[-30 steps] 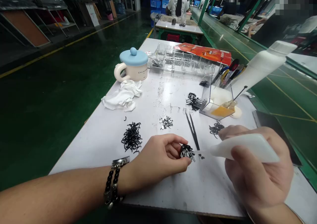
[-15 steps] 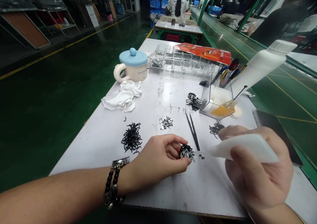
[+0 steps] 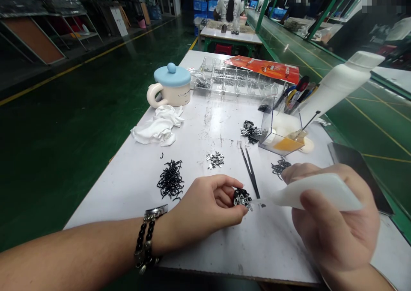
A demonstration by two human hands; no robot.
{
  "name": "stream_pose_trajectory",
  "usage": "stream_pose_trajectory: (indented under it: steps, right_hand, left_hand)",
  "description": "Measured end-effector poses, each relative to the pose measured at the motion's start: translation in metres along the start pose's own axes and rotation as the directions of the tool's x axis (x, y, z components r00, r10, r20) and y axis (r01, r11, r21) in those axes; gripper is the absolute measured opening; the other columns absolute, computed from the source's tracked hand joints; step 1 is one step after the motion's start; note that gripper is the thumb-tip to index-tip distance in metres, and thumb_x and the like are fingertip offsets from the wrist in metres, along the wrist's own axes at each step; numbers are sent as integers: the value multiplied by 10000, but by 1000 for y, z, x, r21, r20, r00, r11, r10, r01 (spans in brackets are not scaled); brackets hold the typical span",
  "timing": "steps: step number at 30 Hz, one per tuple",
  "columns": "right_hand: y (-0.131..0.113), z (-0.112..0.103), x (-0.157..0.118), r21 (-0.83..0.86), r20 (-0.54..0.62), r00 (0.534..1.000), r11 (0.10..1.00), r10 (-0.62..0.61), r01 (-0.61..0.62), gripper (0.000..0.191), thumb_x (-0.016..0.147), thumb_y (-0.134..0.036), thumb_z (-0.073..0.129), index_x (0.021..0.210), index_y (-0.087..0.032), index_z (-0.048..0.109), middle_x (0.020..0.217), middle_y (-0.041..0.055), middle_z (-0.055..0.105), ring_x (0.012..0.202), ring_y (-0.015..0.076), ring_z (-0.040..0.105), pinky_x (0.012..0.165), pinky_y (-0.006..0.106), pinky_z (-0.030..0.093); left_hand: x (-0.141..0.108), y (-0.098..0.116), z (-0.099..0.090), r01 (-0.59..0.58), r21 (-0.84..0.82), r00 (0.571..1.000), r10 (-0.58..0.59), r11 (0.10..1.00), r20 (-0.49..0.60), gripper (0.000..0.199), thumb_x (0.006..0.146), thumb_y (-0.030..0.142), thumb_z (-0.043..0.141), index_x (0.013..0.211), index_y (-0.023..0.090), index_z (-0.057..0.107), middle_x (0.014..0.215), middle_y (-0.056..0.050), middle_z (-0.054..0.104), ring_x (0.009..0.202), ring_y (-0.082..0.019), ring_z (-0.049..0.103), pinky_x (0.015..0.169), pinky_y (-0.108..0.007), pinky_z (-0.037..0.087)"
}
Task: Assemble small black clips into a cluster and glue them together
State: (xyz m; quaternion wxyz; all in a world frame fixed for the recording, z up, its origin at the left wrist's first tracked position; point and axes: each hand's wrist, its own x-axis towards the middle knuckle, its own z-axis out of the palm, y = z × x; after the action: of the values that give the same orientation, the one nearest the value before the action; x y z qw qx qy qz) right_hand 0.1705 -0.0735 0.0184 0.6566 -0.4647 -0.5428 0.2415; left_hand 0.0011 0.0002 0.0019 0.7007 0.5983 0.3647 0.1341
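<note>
My left hand (image 3: 205, 201) pinches a small cluster of black and silver metal parts (image 3: 242, 198) at its fingertips. My right hand (image 3: 334, 218) grips a flat white plastic piece (image 3: 316, 192), whose narrow tip reaches almost to the cluster. Steel tweezers (image 3: 249, 173) lie on the table just above that tip. Nearby sit loose heaps: curved black pieces (image 3: 170, 180), silver bits (image 3: 215, 160), mixed black and silver parts (image 3: 250, 131) and more black pieces (image 3: 280, 167).
The white table (image 3: 257, 248) holds a blue-lidded mug (image 3: 171, 85), a crumpled white cloth (image 3: 157, 126), a clear compartment tray (image 3: 234, 80), an orange packet (image 3: 266, 69), a clear box (image 3: 278, 134) and a white bottle (image 3: 340, 83). A co-worker (image 3: 229, 4) sits beyond.
The view has shifted very slightly. Both hands keep the same positions and holds.
</note>
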Motion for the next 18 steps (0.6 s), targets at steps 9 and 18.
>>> stream_pose_trajectory:
  steps: [9, 18]
  right_hand:
    - [2, -1, 4, -27, -116, 993, 1000, -18, 15, 94, 813, -257, 596, 755, -209, 540, 692, 29, 565, 680, 208, 528, 601, 362, 368]
    - [46, 11, 61, -272, -67, 971, 932, 231, -241, 260, 741, -331, 650, 771, -228, 413, 611, -54, 422, 565, 129, 484, 546, 275, 392]
  left_hand:
    - [0, -1, 0, 6, 1, 1000, -6, 1000, 1, 350, 674, 261, 708, 993, 164, 604, 662, 56, 486, 604, -72, 476, 570, -197, 394]
    - [-1, -5, 2, -182, 166, 983, 185, 969, -5, 336, 683, 233, 653, 1001, 136, 600, 665, 33, 518, 610, -98, 522, 593, -218, 460]
